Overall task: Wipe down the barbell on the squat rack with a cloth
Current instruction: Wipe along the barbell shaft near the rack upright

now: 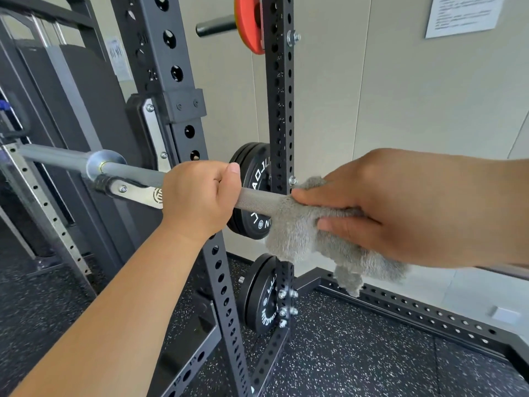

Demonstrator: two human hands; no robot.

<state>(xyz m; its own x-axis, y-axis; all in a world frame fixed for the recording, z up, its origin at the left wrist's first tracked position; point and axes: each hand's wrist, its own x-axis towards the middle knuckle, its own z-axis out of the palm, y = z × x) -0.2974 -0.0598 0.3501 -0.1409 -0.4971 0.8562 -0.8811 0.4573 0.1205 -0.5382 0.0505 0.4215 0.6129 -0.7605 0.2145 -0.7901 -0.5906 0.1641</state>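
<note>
- Barbell rests across the squat rack hook.
- Left hand clenches its knurled shaft.
- Right hand wraps a grey cloth round the shaft, fingers grasping it.
- Black plates hang behind.

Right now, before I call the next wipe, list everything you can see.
barbell: one, grey, resting on the hook
cloth: one, grey, wrapped over the barbell under the right hand
squat rack: one, black, holed uprights behind the barbell
hook: one, silver and black, under the barbell at left
weight plates: two stacks, black, by the rear upright, one above the other
red plate: one, red, top of the rear upright
paper notice: one, white, wall at top right
floor: one, black with white specks, below
left hand: one, grips the barbell left of the cloth
right hand: one, holds the cloth on the barbell
</note>
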